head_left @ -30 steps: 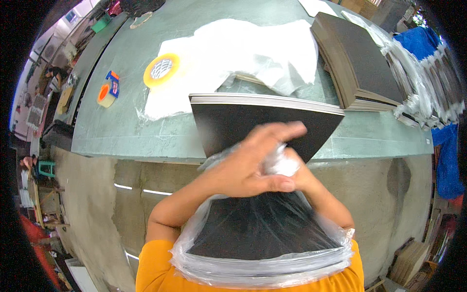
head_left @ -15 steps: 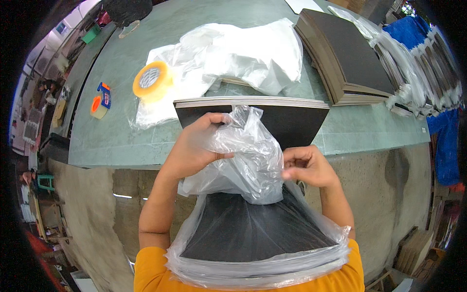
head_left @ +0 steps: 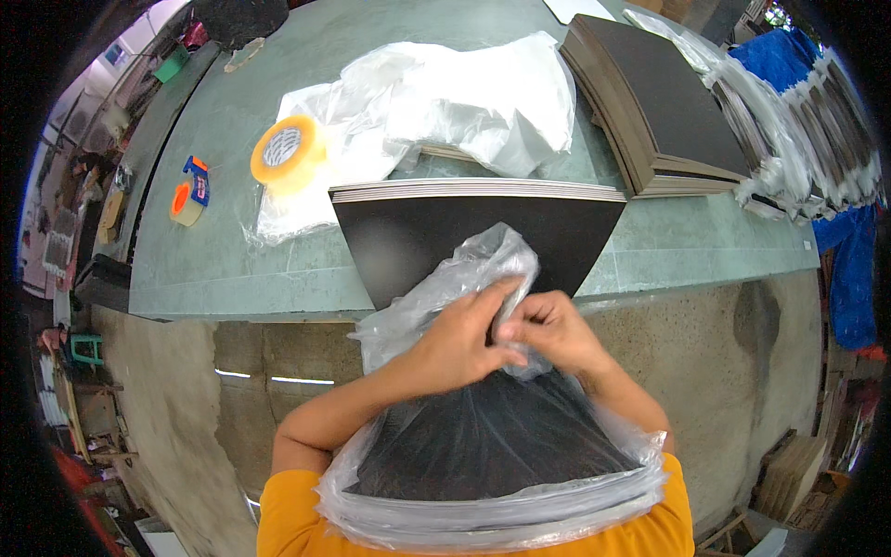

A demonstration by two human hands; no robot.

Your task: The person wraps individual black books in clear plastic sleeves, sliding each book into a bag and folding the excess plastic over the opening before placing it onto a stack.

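A clear plastic bag (head_left: 483, 251) is bunched up in front of me, and both of my hands are on its gathered part. My left hand (head_left: 459, 339) is wrapped about the bunched film, thumb pointing toward the right. Close beside it, my right hand (head_left: 552, 334) pinches the film with curled fingers. Below them, black boards (head_left: 492, 436) lie inside clear plastic against my body. Beyond the hands, a stack of black boards with pale edges (head_left: 483, 213) is at the table's near edge, partly hidden by the bag.
On the green table (head_left: 232, 251) lie a yellow tape roll (head_left: 288, 153), a blue tape dispenser (head_left: 192, 192) and a heap of white plastic bags (head_left: 445, 102). At the right are a thick stack of dark boards (head_left: 659, 93) and several plastic-wrapped packs (head_left: 807, 139).
My left hand has moved right and nearer to me, coming together with my right hand, which shifted slightly left. The plastic, spread wider before, is gathered into a narrower bunch.
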